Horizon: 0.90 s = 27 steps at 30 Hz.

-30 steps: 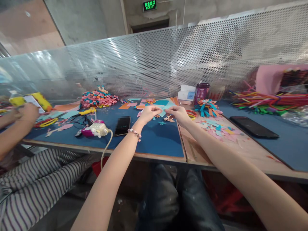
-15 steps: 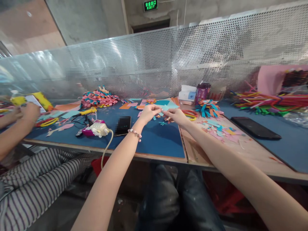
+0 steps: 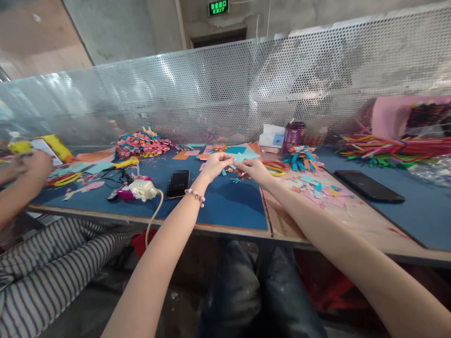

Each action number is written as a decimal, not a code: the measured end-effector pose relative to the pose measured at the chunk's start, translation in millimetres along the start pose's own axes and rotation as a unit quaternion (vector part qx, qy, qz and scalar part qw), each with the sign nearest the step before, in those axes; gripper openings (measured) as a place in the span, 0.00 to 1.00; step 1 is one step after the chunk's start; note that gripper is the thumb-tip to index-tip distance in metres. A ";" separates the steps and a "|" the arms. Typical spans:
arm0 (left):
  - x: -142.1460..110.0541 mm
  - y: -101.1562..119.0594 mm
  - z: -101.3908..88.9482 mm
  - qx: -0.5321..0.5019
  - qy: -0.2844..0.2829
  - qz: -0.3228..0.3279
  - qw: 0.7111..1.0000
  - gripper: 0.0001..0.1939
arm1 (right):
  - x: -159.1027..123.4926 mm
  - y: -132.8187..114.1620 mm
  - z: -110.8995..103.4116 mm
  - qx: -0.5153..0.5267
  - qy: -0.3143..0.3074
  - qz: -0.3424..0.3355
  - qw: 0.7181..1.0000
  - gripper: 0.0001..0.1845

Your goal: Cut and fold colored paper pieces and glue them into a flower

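Note:
My left hand [image 3: 215,167], with a beaded bracelet at the wrist, is raised over the blue mat [image 3: 229,206]. Its thumb and fingers are pinched together on a small piece of light blue paper [image 3: 234,165]. From the other side my right hand [image 3: 256,171] pinches the same piece, so the fingertips of both hands almost meet. Fingers partly hide the piece, and its exact shape does not show. Just beneath lie small blue paper cutouts [image 3: 235,180]. Coloured paper sheets [image 3: 251,150] are spread behind the hands.
A phone [image 3: 178,184] and a power strip [image 3: 139,189] with a cable lie left. A heap of paper curls [image 3: 141,143] stands behind them. Right are paper scraps [image 3: 319,188], a purple cup [image 3: 294,135], a tissue pack [image 3: 272,137] and a black device [image 3: 368,186]. A co-worker's hand [image 3: 37,164] holds a phone.
My hands stay together at nearly the same spot, with the fingers shifting slightly on the paper piece. The whole view has moved a little, so things appear slightly farther left.

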<state>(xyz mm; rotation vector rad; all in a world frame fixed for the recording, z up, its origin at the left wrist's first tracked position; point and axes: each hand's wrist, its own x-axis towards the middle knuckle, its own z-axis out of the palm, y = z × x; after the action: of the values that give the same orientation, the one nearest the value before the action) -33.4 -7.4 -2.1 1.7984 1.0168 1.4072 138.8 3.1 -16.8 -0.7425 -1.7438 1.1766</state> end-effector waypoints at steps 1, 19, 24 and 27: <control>0.1 0.0 0.1 0.000 0.001 -0.002 1.000 0.11 | 0.2 0.9 0.9 0.004 -0.008 0.003 1.000 0.25; 2.4 -5.2 0.5 -0.002 0.014 0.003 1.000 0.11 | 3.2 9.2 5.4 0.000 0.004 -0.001 1.000 0.24; 2.2 -5.9 2.0 -0.006 0.006 0.001 1.000 0.11 | 4.5 10.9 2.4 -0.023 0.003 -0.013 1.000 0.25; 1.4 -4.9 2.4 -0.011 0.000 0.005 1.000 0.12 | 4.6 11.1 0.1 -0.041 0.000 -0.014 0.999 0.25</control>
<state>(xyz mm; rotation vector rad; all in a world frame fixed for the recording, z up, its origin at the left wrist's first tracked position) -31.8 -3.8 -6.1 1.7902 0.9912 1.4176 136.7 11.0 -25.5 -0.7630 -1.8062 1.0919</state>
